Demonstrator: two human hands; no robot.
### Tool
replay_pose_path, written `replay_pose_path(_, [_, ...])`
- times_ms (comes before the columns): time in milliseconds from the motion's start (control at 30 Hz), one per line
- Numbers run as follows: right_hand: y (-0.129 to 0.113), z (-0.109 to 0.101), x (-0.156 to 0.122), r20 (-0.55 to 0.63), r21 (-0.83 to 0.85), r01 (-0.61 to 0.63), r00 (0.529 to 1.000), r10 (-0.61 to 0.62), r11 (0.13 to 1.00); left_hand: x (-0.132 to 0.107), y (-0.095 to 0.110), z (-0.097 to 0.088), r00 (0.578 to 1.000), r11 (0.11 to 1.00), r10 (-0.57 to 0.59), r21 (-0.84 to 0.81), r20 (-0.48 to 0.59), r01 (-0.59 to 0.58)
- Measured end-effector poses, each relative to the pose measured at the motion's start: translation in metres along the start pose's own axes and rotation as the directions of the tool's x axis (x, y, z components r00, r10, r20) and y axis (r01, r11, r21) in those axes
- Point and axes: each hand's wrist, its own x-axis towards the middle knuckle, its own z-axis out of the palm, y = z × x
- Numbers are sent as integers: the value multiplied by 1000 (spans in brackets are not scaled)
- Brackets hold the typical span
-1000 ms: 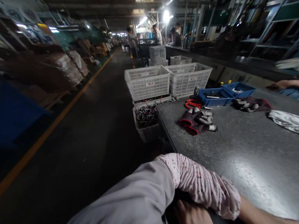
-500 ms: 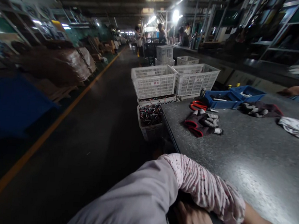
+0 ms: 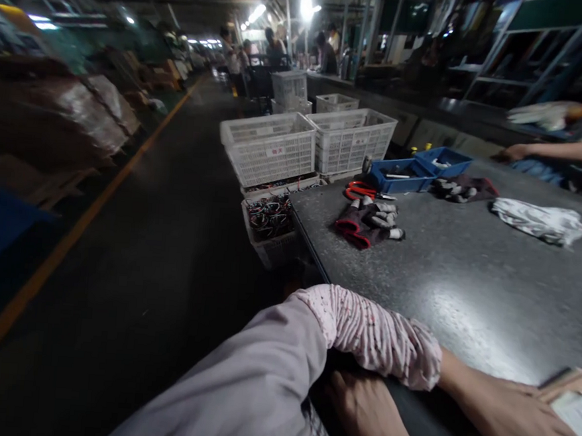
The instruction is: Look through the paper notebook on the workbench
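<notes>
left hand (image 3: 516, 420) stretched flat across table (image 3: 466, 283), fingers spread loose on paper (image 3: 563, 423); right hand (image 3: 372, 413) tucked beneath forearm, grip unclear

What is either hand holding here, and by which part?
Nothing is gripped. The left hand lies flat on a paper sheet at the table edge; the right hand rests empty.

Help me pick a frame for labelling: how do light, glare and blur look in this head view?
Head view: dim hall, bright ceiling lamps blown out at top; a pale sheen of glare on the dark table; left side smeared by motion blur; the gloves and white baskets fairly sharp; the left hand soft at the lower edge; lines bend toward the borders.
</notes>
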Motion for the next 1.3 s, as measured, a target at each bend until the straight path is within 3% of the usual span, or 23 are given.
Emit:
replay_pose_path(67, [-2,2,-1,20,-11,-19,1000,19,1000,-7,4,-17,997,998,24,57,68,-28])
replay_pose_path(133, [-4,2,1,39,-16,-34,999,34,999,-10,7,-22,996,996,-3,87,89,-5])
replay_pose_path(367, [-9,-4,10,113,-71,-73,990,80,995,-12,11,-9,992,995,-83,60,92,77])
replay_pose_path(600, [-12,-8,16,239,-110,-94,964,119,989,-16,9,-6,997,998,-58,-35,56,60])
replay_pose_path(967, [-12,-20,31,460,-112,-81,879,123,990,-25,14,-13,990,987,-102,-118,93,113])
replay_pose_path(1133, [-13,-34,38,517,-150,-61,846,131,987,-25,13,-11,994,995,-64,-76,92,71])
replay_pose_path(1300, [-14,-31,35,526,-127,-88,838,142,988,-25,15,-10,993,995,-99,0,59,99])
